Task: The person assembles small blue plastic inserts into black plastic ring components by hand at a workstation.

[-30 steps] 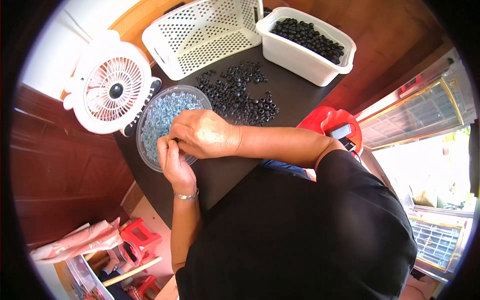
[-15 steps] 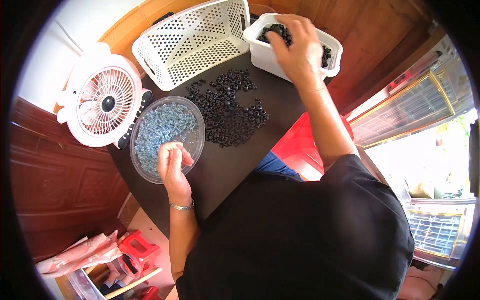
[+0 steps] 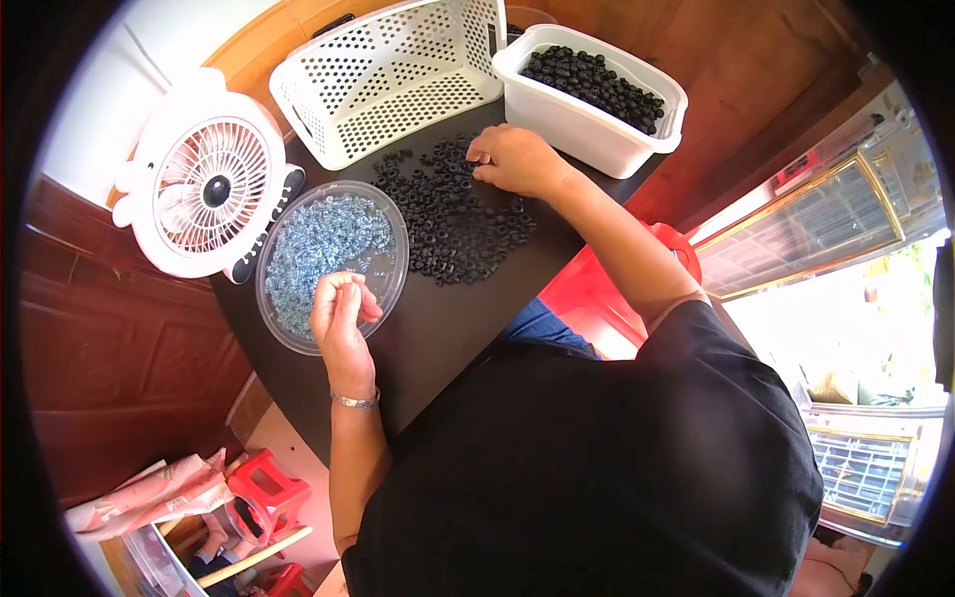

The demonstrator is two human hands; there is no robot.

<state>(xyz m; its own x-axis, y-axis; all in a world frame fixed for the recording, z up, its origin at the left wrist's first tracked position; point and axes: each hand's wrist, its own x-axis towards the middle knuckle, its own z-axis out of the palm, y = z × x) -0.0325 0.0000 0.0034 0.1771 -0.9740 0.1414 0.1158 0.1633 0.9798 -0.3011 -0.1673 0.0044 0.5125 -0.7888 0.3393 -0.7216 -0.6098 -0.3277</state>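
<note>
Small black pieces (image 3: 453,234), several with a hole in the middle, lie heaped on the dark table. At the heap's far right edge is my right hand (image 3: 522,162), fingers curled down to the pieces; whatever is between the fingertips is hidden. My left hand (image 3: 343,323) is held over the near rim of a clear round tray (image 3: 400,261), its fingers curled and the thumb against them. Anything inside that hand cannot be made out. Small translucent bluish pieces (image 3: 318,254) cover much of the tray. More black pieces (image 3: 597,90) fill a white tub (image 3: 567,129) beyond my right hand.
A white perforated basket (image 3: 398,119) lies tipped at the far side, opening toward me. Left of the tray stands a pink-and-white fan (image 3: 214,189). Right of the table is a red plastic stool (image 3: 587,298). Another red stool (image 3: 269,493) is on the floor at lower left.
My right hand has come out of the white tub, moving left and toward me to the black heap on the table. My left hand keeps its place and curl.
</note>
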